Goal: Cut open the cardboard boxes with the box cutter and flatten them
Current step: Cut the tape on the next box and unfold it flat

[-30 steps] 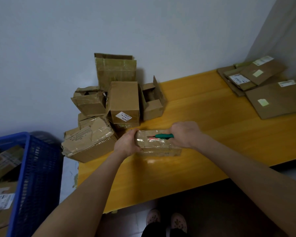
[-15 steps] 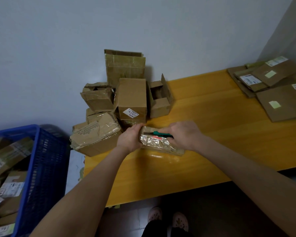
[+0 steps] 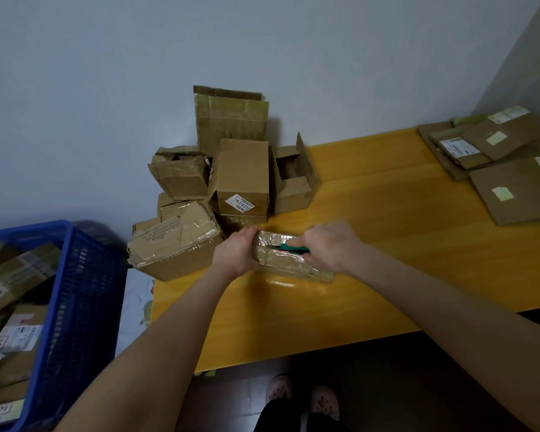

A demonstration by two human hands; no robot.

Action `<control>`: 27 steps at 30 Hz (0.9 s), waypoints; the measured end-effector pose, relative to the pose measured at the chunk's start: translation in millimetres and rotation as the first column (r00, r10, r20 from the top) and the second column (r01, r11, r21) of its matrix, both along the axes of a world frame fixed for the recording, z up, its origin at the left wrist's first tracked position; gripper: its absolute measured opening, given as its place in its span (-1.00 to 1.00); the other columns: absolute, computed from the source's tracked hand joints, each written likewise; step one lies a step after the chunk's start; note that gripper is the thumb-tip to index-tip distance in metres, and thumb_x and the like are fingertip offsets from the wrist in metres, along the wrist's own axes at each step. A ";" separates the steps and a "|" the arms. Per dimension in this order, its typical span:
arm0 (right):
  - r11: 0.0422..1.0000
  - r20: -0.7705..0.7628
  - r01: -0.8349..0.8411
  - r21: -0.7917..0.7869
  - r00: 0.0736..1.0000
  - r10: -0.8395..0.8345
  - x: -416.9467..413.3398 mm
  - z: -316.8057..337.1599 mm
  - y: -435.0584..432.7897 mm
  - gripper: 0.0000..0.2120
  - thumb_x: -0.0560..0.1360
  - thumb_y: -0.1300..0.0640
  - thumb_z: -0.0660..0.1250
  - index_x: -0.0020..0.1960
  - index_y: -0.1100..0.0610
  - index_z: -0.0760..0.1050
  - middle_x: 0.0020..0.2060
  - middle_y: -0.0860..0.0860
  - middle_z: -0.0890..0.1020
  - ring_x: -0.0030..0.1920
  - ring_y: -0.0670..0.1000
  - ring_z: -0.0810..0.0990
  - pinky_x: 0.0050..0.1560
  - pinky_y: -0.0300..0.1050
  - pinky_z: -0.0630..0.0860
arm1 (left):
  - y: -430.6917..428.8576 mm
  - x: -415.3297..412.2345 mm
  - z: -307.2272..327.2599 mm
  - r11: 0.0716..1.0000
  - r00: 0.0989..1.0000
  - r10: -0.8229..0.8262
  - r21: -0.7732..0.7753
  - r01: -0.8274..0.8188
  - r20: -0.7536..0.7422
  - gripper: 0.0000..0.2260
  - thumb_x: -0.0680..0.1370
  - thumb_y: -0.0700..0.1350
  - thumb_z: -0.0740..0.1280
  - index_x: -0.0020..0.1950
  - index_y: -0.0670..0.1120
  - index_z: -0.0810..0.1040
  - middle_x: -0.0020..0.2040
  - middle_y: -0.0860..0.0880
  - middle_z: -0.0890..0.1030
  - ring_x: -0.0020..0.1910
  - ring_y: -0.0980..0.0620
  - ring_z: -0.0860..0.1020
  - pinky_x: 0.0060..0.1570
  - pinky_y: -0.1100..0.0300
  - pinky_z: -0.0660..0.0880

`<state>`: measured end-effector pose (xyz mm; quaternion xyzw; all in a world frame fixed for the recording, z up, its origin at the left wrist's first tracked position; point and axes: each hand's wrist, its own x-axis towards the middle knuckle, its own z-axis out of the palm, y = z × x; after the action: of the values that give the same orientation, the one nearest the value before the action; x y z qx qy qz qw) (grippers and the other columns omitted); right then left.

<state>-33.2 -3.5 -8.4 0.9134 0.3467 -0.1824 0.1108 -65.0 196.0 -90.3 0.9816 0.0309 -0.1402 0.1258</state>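
On the near left part of a yellow table (image 3: pixel 387 244): small box (image 3: pixel 289 260) wrapped in shiny tape, lying flat. Left hand (image 3: pixel 236 252) clamped round the box's left end, probably to stop it sliding under the blade. Right hand (image 3: pixel 328 244) curled tight round a green box cutter (image 3: pixel 293 248) over the box's top, blade pointing left along the tape, seemingly set for slitting the seam. Hands close together, one at each end of the box.

Just behind and left of the box: pile of uncut boxes (image 3: pixel 242 179), some crushed, one with a white label, backed against the wall. Crowds the left hand and leaves little room at that end for the blade's run. Well to the right of the box: flattened cardboard (image 3: pixel 518 188), stacked in sheets. Left of the box, off the table: blue crate (image 3: pixel 75 291) holding more cardboard parcels. Below the box, on the floor: pair of slippers (image 3: pixel 300 397).
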 end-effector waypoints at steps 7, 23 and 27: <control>0.997 0.001 0.080 -0.008 0.997 -0.080 0.6 -1.4 -7.2 -0.64 0.61 0.12 0.16 0.33 -0.21 0.41 -0.22 -0.05 0.49 -0.28 -0.03 0.47 -0.46 -0.18 0.24 | -0.9 6.4 1.2 1.000 1.000 -0.008 0.016 0.008 -0.019 -0.23 0.38 -0.02 0.50 0.51 0.00 0.21 0.41 0.00 0.39 0.33 -0.03 0.41 0.20 0.01 0.48; 0.960 0.063 0.275 -0.055 0.960 -0.271 7.9 -6.5 -49.9 -0.67 0.58 0.14 0.17 0.25 -0.15 0.50 -0.15 -0.06 0.51 -0.19 0.00 0.46 -0.40 -0.17 0.21 | -8.6 18.9 3.4 0.999 0.994 0.046 0.018 -0.044 -0.095 -0.30 0.37 -0.09 0.51 0.45 0.00 0.30 0.29 -0.05 0.50 0.26 -0.07 0.47 0.17 -0.01 0.51; 0.944 0.051 0.327 -0.046 0.944 -0.325 7.3 -5.4 -53.9 -0.64 0.58 0.19 0.15 0.27 -0.13 0.50 -0.13 -0.04 0.54 -0.18 0.00 0.45 -0.34 -0.15 0.28 | -9.2 16.1 3.6 0.998 0.993 0.059 0.005 -0.059 -0.103 -0.29 0.36 -0.10 0.51 0.46 -0.02 0.29 0.30 -0.05 0.48 0.26 -0.06 0.47 0.16 0.00 0.50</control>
<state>-25.9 -57.4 -13.8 0.9586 0.1833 -0.1878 0.1110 -48.9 186.8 -86.6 0.9719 0.0665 -0.1867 0.1273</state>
